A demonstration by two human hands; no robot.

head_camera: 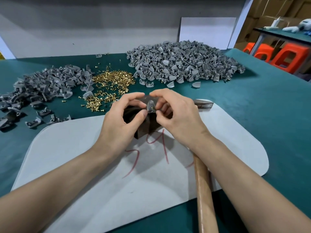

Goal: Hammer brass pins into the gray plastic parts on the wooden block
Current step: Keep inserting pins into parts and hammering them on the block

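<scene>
At frame centre the gray part (150,105) sits on the wooden block (143,131), pinched by fingers of the left hand (121,121). Fingers of the right hand (178,115) pinch a brass pin (152,108) against it. If the pin goes in crooked, it could bend under the hammer (204,190).

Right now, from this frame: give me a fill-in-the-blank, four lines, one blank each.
1. The left hand and right hand both pinch a gray plastic part on top of the dark wooden ____.
2. The brass pins lie between two heaps of gray parts; the smaller pile is on the ____.
3. The hammer lies unheld, its wooden handle passing under the ____ forearm.
4. The marks on the white mat are ____.
Missing words: block; left; right; red.
</scene>
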